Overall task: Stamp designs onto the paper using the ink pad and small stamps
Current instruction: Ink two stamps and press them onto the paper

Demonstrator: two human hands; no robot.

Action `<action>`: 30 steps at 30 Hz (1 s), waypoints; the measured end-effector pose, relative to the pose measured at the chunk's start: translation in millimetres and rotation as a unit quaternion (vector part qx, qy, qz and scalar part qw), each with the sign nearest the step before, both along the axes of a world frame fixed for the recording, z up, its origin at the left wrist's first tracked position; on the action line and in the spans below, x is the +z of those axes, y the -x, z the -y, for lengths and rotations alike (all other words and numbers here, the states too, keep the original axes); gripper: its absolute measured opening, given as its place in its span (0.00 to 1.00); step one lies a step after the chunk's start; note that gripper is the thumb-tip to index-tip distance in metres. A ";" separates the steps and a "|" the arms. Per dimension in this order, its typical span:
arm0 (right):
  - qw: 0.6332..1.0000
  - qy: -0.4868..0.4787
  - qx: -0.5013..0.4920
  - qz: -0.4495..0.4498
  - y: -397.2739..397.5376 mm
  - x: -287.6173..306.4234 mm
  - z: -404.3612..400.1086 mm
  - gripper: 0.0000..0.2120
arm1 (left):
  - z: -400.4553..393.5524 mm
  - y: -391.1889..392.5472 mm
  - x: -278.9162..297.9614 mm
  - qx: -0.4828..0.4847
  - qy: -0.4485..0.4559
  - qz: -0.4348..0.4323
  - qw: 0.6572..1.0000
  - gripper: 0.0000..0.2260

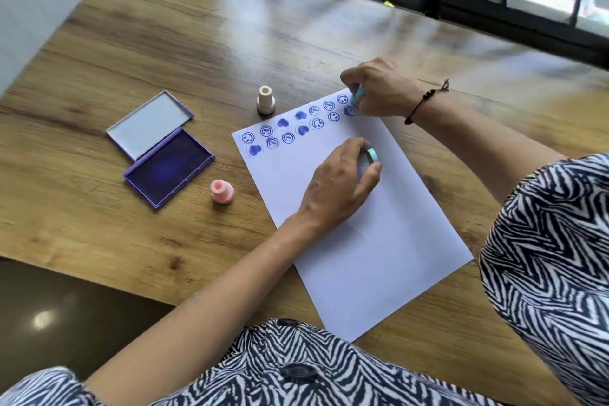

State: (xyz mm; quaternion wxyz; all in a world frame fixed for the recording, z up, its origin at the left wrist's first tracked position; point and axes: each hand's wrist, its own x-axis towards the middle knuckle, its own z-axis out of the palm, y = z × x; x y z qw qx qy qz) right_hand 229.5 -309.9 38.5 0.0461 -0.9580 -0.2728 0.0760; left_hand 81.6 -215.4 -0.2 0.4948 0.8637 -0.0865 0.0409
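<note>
The right hand (379,89) is pinching a teal stamp (358,96) at the paper's (362,241) far right corner, with the stamp's lower end sitting at or just above the last mark of the second row; whether it is pressing or hovering is too fine to tell. The left hand (342,181) is hovering over the middle of the sheet, thumb and fingers closed on a small teal ring-shaped piece (373,155), probably that stamp's cap, though this is a guess. Two rows of blue marks (296,128), smiley faces and hearts, are running along the far edge from the left corner toward the right hand, and both rows are nearing the corner. The rest of the sheet is blank. The ink pad (168,168) is lying open on the table (148,43), well apart to the left of the paper, its long side running roughly parallel to the paper's far edge, its lid (148,123) folded back behind it. A pink stamp (221,191) is standing just beside the pad's near right corner, and a white stamp (265,99) is standing beyond the paper's far edge. Re-inking likely means a long reach leftward across the sheet for the right hand; the left hand is nearer the pad but occupied. A third row would begin just nearer than the heart at the left.
</note>
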 end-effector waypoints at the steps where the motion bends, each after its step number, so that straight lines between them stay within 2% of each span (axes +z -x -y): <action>1: 1.000 -0.002 -0.002 0.000 -0.4 -0.7 0.5 0.09 | 0.0 0.2 0.2 -0.001 0.000 -0.002 1.000 0.12; 8: 0.998 0.000 -0.042 -0.038 8.0 10.9 -4.6 0.07 | -0.7 0.8 3.1 -0.008 -0.009 -0.012 1.000 0.13; 11: 0.993 -0.053 -0.090 -0.045 9.6 20.5 7.6 0.04 | -0.5 1.9 4.4 -0.014 -0.011 -0.014 1.000 0.12; 13: 0.975 -0.157 -0.156 -0.037 11.3 31.2 20.2 0.05 | -0.6 1.3 6.1 -0.015 -0.008 -0.012 1.000 0.12; 15: 0.939 -0.277 -0.195 -0.058 17.6 40.5 31.1 0.04 | -0.4 1.2 6.7 -0.012 -0.007 -0.015 1.000 0.11; 18: 0.898 -0.370 -0.221 -0.087 33.8 46.6 40.9 0.08 | -0.5 0.7 4.9 -0.011 -0.004 -0.020 1.000 0.12; 23: 0.854 -0.451 -0.232 -0.117 61.3 38.7 47.0 0.11 | -4.5 -1.4 10.6 -0.011 0.029 -0.030 0.999 0.13; 30: 0.832 -0.475 -0.248 -0.143 85.8 33.4 52.6 0.11 | -13.4 -0.5 18.2 0.028 0.128 -0.051 0.990 0.09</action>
